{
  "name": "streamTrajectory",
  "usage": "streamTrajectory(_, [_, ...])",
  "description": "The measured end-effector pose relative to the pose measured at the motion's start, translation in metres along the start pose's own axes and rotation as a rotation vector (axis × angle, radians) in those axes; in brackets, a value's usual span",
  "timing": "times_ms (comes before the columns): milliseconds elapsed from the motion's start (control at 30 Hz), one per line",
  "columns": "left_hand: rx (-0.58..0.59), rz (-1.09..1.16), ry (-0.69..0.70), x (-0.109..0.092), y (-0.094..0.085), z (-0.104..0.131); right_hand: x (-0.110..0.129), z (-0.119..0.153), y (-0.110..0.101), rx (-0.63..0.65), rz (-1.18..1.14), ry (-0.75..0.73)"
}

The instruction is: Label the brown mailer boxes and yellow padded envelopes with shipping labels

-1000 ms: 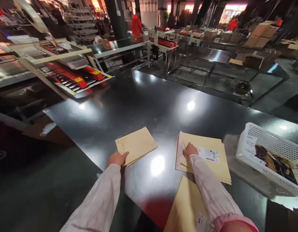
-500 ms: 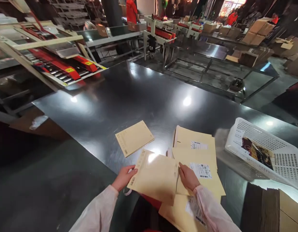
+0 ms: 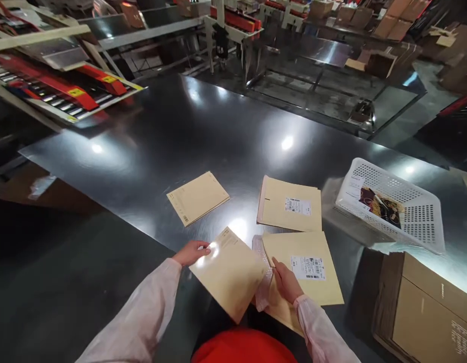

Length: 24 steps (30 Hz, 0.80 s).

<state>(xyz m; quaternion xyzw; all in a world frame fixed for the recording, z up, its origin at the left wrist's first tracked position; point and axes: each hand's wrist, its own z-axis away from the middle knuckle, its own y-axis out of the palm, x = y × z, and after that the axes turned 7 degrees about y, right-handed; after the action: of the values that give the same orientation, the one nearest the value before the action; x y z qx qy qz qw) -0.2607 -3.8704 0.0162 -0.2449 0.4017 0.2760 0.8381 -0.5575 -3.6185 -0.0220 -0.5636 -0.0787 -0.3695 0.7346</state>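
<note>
My left hand (image 3: pixel 193 252) pinches the upper left edge of a thin tan booklet (image 3: pixel 229 272), held tilted over the table's near edge. My right hand (image 3: pixel 286 280) is closed on the edge of a padded mailer (image 3: pixel 273 263) whose bubble lining shows at the mouth, close to the booklet's right corner. A labelled mailer (image 3: pixel 312 247) lies flat beside that hand, and how the two overlap is partly hidden. Behind it lies a small stack of labelled mailers (image 3: pixel 279 212). Left of the stack sits another tan booklet or pile of them (image 3: pixel 198 195), with a barcode at one corner.
A white plastic basket (image 3: pixel 426 222) stands right on the dark shiny table (image 3: pixel 233 136), holding dark printed items (image 3: pixel 385 206). Flattened cardboard boxes (image 3: pixel 430 307) are stacked at lower right. A red-railed roller conveyor machine (image 3: pixel 74 91) borders the table's far left.
My left hand has turned the booklet and drawn it left from the mailers. My right hand now grips the bubble-lined mouth of a mailer. The view has tipped downward.
</note>
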Motion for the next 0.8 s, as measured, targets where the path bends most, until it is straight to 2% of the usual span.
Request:
streamTrajectory(100, [-0.063, 0.082, 0.017, 0.008, 0.03, -0.003, 0.003, 0.0, 0.004, -0.007, 0.029, 0.003])
streamTrajectory(167, [-0.06, 0.123, 0.03, 0.011, 0.054, -0.002, 0.003, -0.002, 0.005, -0.034, 0.029, 0.022])
streamTrajectory(300, [0.09, 0.197, 0.014, 0.008, 0.098, 0.001, -0.003, -0.004, 0.003, -0.097, 0.034, 0.073])
streamTrajectory(400, [0.176, 0.246, 0.022, -0.002, 0.118, -0.003, -0.011, 0.0, -0.001, -0.146, 0.044, 0.115])
streamTrajectory(500, [0.211, 0.278, 0.045, -0.011, 0.121, -0.011, -0.017, 0.007, -0.009, -0.221, 0.053, 0.171])
streamTrajectory(600, [0.215, 0.269, 0.059, -0.015, 0.109, -0.016, -0.018, 0.012, -0.016, -0.294, 0.071, 0.209])
streamTrajectory(700, [0.222, 0.218, 0.069, -0.017, 0.103, -0.016, -0.012, 0.016, -0.019, -0.273, 0.095, 0.168])
streamTrajectory(800, [0.25, 0.134, 0.098, -0.021, 0.125, -0.01, -0.002, 0.019, -0.016, -0.218, 0.089, 0.093])
